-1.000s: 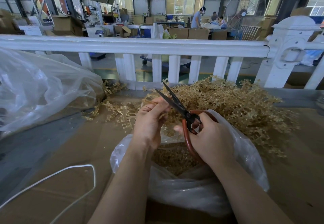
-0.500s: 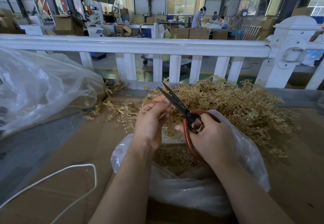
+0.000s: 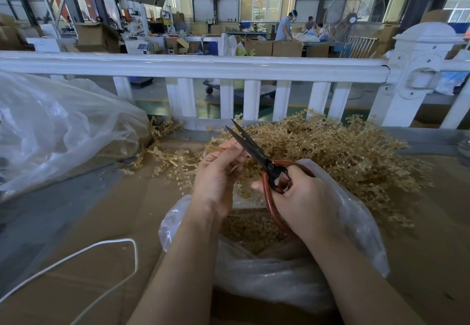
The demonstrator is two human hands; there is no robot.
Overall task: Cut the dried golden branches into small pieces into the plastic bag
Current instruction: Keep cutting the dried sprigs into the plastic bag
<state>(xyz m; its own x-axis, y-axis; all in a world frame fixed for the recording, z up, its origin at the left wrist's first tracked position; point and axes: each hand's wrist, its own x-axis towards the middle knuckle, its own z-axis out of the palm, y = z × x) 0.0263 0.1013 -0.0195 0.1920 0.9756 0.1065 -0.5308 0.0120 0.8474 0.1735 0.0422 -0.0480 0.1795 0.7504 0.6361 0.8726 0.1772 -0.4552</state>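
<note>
Now, left hand (image 3: 216, 177) pinching golden sprig (image 3: 216, 148), scissors (image 3: 256, 154) (blades parted) in right hand (image 3: 302, 200)

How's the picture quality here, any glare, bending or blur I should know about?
Head view: daylight from the far windows blows them out somewhat; the wide lens bows the white railing and stretches the forearms; the clear plastic bag carries soft sheen; scissors and both hands stay sharp, the edges slightly smeared.

Dark matt metal scissors (image 3: 256, 150) with glossy red handles; thin clear plastic bag (image 3: 356, 225); matt brown cardboard tabletop (image 3: 101, 223).
</note>
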